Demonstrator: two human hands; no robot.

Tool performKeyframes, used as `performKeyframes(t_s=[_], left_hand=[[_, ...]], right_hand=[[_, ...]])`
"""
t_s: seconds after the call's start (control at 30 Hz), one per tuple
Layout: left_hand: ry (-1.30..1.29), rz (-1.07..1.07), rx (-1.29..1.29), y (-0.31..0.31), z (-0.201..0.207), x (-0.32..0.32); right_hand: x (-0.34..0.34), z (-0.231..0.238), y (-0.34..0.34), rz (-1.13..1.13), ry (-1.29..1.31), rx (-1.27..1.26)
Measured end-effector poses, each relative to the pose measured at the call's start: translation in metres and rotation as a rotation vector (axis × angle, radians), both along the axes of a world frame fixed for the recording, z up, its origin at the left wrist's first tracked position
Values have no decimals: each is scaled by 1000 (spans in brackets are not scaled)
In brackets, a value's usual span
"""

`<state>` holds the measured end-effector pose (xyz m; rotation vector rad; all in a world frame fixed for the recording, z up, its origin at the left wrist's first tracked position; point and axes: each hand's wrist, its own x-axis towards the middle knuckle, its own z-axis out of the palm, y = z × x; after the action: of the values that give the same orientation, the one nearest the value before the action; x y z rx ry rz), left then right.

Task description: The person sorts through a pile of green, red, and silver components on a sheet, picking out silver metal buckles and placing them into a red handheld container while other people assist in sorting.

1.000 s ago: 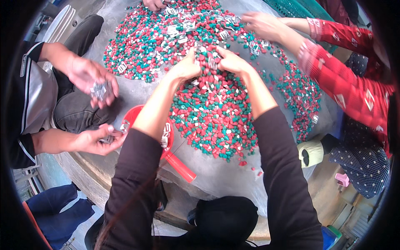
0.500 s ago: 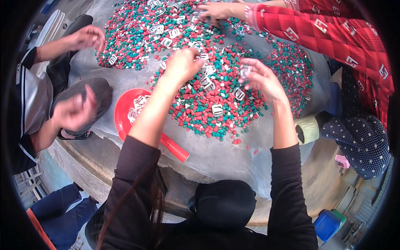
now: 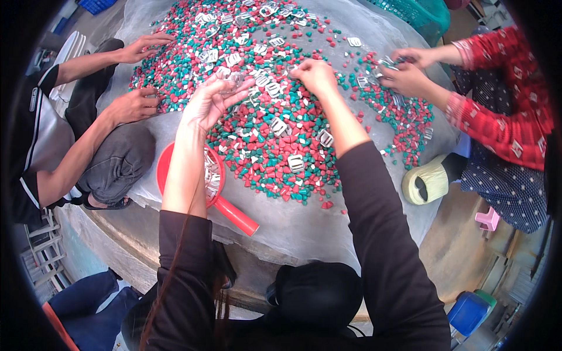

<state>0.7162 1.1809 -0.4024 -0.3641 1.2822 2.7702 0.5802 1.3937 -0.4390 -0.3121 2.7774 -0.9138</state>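
Note:
My left hand (image 3: 212, 100), palm turned up and fingers partly curled, holds silvery metal buckles (image 3: 235, 78) above the pile. To its right, my right hand (image 3: 316, 76) reaches down with thumb and fingers pinched together at the pile; what sits in the pinch is too small to make out. Beneath both hands spreads a heap of small red, green and white tumbling stones (image 3: 263, 149). Loose metal buckles lie among them, such as one buckle (image 3: 296, 163) near the front. Under my left forearm stands a red scoop (image 3: 218, 196) with buckles inside, its handle pointing toward me.
At the left, a co-worker's hands (image 3: 136, 106) touch the pile. On the right, a co-worker in red sleeves (image 3: 489, 120) handles buckles with both hands. A green basket (image 3: 430, 20) stands at the far right. Pale plastic sheeting (image 3: 263, 213) covers the work surface.
My left hand has drawn back left and turned palm up. My right hand has moved left and forward into a pinch. The right co-worker's arms have pulled back right; the left co-worker's hands have lowered.

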Motion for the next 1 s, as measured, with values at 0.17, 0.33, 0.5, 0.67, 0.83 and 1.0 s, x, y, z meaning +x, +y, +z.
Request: performKeyframes(t_s=[0.17,0.33,0.5,0.67,0.83,1.0], left_hand=[[-398,31,-843,0,-16,-35],[-253,2,-1644,28,-41,-57],[-188,10,-637,-3,-27,-34],[-249,136,-224,-15,-9,-8],[-284,-73,-1285,8,-34,-19],[-186,-78,-1614,24,-39,-18]], right_hand=[[17,19,29,-60,-761,-1162],[15,13,0,117,-537,-792],[31,10,-38,398,1,182],[25,-8,-25,344,-4,-179],[12,-6,-50,297,-57,-64],[28,18,-73,382,13,224]])
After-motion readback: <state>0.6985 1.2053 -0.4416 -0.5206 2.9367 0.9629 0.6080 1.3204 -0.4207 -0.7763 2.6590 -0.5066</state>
